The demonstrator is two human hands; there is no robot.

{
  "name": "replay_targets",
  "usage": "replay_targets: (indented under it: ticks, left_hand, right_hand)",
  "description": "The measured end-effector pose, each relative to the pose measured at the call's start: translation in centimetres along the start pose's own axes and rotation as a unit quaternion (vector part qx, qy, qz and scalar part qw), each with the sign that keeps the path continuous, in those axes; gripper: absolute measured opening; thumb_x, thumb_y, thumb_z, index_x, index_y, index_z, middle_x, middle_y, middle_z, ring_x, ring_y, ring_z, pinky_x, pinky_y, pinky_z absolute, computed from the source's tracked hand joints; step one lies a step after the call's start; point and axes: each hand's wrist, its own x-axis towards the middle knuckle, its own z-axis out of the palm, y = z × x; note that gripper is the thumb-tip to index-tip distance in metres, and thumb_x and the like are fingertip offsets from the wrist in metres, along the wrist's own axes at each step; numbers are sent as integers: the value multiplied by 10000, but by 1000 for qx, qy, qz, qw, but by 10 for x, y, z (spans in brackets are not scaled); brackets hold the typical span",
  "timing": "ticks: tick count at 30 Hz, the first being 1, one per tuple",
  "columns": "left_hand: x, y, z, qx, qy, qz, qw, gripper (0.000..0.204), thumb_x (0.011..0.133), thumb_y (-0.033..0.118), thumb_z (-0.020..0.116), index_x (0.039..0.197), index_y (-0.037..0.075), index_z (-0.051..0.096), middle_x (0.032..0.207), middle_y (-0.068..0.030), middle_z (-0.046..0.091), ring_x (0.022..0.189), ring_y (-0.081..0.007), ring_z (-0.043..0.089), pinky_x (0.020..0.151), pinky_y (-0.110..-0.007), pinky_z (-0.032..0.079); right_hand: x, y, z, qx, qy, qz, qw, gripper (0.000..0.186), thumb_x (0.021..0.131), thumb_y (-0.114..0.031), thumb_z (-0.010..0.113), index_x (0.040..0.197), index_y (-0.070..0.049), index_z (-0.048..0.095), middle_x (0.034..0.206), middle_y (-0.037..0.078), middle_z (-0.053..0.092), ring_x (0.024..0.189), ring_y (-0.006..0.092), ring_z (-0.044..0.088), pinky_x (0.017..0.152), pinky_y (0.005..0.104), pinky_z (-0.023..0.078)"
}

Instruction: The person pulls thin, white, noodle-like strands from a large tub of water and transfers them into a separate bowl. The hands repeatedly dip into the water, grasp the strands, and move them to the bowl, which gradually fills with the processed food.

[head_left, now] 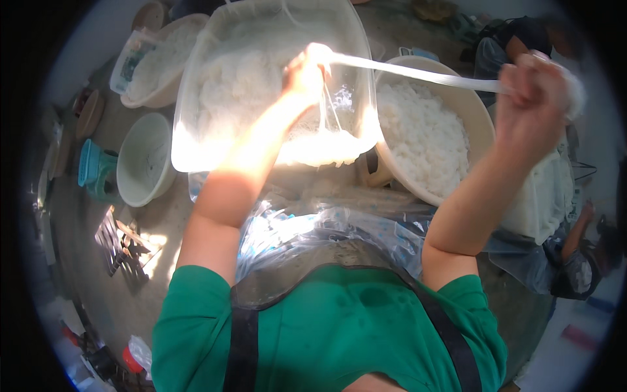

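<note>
A: Strand (418, 72): location and grip?
B: It is stretching above tub (185, 112) and basin (482, 124); left hand (304, 75) is clamping one side, right hand (532, 98), blurred, is clamping the other.
A: Handling?
B: Keeping the pull even and gentle is likely serving best; jerking is probably risking a snap.
A: Containers?
B: Tub: holding a tangled white mass (238, 88). Basin: holding white clumps (424, 134).
</note>
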Motion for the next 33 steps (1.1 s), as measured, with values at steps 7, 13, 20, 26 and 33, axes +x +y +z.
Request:
replay_targets:
  ticks: [7, 13, 20, 26, 33]
  left_hand:
    - [-84, 68, 35, 117, -247, 130, 953, 517, 804, 151, 539, 1304, 101, 416, 1213, -105, 480, 1136, -163, 430, 964, -293, 345]
    - [-92, 49, 8, 7, -321, -55, 945, 248, 877, 258, 450, 1045, 96, 534, 769, 53, 409, 656, -57, 314, 605, -192, 272]
    - [-106, 25, 31, 201, -224, 215, 929, 104, 822, 67, 481, 848, -2, 555, 792, -114, 559, 724, -222, 533, 677, -324, 452]
    - [-66, -19, 14, -80, -112, 66, 988, 141, 879, 166, 434, 774, 90, 490, 680, 5, 430, 604, -92, 384, 542, -232, 346]
    - [-98, 41, 58, 30, -202, 116, 972, 431, 919, 378, 509, 1179, 39, 456, 832, -34, 508, 735, -100, 461, 651, -256, 396]
  right_hand:
    - [-62, 91, 29, -299, -104, 21, 948, 125, 759, -106, 682, 877, -75, 704, 1263, 142, 527, 1149, 225, 459, 981, 372, 338]
    - [-76, 95, 9, 65, 182, 175, 965, 239, 857, -250, 639, 898, -15, 658, 1282, 145, 510, 1140, 198, 473, 946, 333, 348]
    - [-61, 91, 26, 400, 60, 241, 882, 184, 946, -324, 429, 929, -171, 529, 1110, 118, 608, 947, 151, 551, 802, 308, 444]
    - [-56, 71, 29, 431, -88, 260, 859, 258, 980, -310, 352, 967, -144, 549, 906, 1, 621, 589, 75, 488, 565, 187, 382]
    - [-62, 73, 52, 106, 62, 237, 964, 222, 937, -261, 507, 990, -47, 524, 1125, 186, 600, 893, 166, 574, 840, 304, 448]
